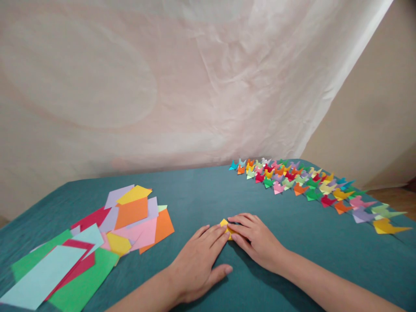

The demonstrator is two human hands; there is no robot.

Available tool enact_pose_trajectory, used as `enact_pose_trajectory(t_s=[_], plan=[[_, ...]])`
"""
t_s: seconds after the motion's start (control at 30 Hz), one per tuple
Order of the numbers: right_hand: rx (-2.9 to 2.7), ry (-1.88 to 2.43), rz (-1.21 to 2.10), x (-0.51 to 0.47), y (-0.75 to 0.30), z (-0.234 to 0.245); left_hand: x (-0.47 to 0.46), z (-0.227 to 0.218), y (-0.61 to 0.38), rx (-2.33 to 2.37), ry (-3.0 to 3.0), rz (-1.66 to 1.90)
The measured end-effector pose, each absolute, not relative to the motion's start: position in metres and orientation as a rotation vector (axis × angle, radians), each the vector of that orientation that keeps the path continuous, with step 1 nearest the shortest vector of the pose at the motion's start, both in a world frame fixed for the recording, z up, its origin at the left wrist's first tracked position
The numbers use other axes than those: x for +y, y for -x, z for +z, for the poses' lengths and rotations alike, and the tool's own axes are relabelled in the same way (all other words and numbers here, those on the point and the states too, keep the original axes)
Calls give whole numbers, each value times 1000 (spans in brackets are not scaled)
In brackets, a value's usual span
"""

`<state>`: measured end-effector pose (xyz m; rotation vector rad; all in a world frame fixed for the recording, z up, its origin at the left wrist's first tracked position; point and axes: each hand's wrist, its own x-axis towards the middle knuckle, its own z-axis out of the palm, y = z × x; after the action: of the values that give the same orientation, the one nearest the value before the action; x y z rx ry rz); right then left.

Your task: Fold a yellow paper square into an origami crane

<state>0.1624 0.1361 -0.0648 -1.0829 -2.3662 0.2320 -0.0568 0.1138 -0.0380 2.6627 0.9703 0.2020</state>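
A small piece of folded yellow paper [223, 222] lies on the teal table between my two hands, mostly covered by fingers. My left hand [203, 262] reaches in from the left, palm down, with its fingers stretched out and their tips on the paper's left side. Its thumb sticks out apart from them, towards the right. From the other side, my right hand [258, 238] rests its slightly bent, parted fingers on the paper's right edge. Only the paper's top corner and a strip between the fingertips show, so its folded shape is unclear.
Loose coloured paper sheets [131, 213] overlap in a spread-out pile on the left. Several rows of small folded paper birds [300, 189] stand along the right side of the teal table [191, 195]. A pale cloth [182, 86] hangs behind the table's far edge.
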Motion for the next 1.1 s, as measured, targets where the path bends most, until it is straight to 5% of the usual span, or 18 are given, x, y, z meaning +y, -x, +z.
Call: enact_pose_trajectory(t_s=[1.1], plan=[[-2376, 1065, 140, 132, -161, -64, 124, -30, 57, 949, -2684, 216]])
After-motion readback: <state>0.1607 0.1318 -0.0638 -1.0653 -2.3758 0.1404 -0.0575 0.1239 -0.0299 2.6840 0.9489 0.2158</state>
